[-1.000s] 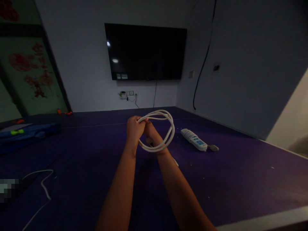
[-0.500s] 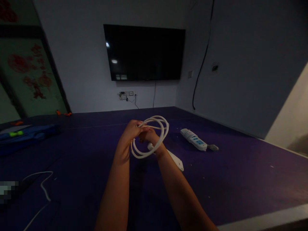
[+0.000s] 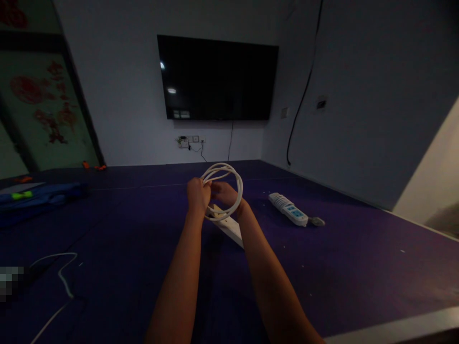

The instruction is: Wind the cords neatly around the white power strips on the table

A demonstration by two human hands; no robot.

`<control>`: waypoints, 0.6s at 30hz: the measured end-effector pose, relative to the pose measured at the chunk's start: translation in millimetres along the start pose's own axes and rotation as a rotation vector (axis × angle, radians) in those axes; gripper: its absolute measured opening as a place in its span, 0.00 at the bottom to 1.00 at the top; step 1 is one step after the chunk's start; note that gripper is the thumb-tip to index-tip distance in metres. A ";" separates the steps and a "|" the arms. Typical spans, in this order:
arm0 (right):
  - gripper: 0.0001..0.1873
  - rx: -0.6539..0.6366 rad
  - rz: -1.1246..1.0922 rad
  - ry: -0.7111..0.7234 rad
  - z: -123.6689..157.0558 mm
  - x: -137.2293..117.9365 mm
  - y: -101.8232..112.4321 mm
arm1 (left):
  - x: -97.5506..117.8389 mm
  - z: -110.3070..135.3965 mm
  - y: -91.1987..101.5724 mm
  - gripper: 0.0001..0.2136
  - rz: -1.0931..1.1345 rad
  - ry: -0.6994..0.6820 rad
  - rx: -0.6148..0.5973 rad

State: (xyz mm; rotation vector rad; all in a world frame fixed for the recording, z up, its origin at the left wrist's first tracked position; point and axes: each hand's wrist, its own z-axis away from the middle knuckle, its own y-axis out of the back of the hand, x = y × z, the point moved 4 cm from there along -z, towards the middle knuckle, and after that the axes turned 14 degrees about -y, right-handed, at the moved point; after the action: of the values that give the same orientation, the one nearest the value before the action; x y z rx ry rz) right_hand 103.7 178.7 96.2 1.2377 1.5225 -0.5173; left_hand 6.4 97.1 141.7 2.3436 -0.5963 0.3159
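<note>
Both my hands are raised over a dark purple floor mat (image 3: 340, 267), holding a coiled white cable (image 3: 234, 184). My left hand (image 3: 197, 196) grips the coil at its left side. My right hand (image 3: 224, 193) holds the loops from the right, its wrist passing through the coil. Below the hands hangs the cable's white power strip (image 3: 229, 227), tilted down to the right.
A second white power strip with blue sockets (image 3: 289, 210) lies on the mat to the right. A loose white cord (image 3: 60, 272) curls at the lower left. A blue bundle (image 3: 39, 196) lies far left. A black television (image 3: 217, 79) hangs on the wall ahead.
The coil has tightened into a smaller loop and shifted slightly up. The hanging power strip has swung left, closer under my hands.
</note>
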 end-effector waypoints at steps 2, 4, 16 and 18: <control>0.12 0.072 -0.117 -0.086 6.5 -1.2 13.4 | -4.5 -0.4 3.8 0.11 -0.041 0.009 -0.024; 0.14 0.104 -0.217 -0.132 12.5 -5.0 20.7 | -6.9 -1.4 7.4 0.11 -0.065 0.002 -0.048; 0.18 0.221 -0.301 0.003 26.5 -24.7 39.8 | -7.3 -4.4 17.9 0.11 -0.022 -0.009 -0.147; 0.19 0.176 -0.321 0.003 28.6 -21.0 41.6 | -8.6 -3.5 17.0 0.14 0.033 0.012 -0.129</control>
State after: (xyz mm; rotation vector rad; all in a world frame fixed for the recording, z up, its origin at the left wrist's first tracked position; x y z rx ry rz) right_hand 151.5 161.4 116.3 1.1289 1.7176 -0.8748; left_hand -9.7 91.2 150.5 2.2087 -0.6320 0.2975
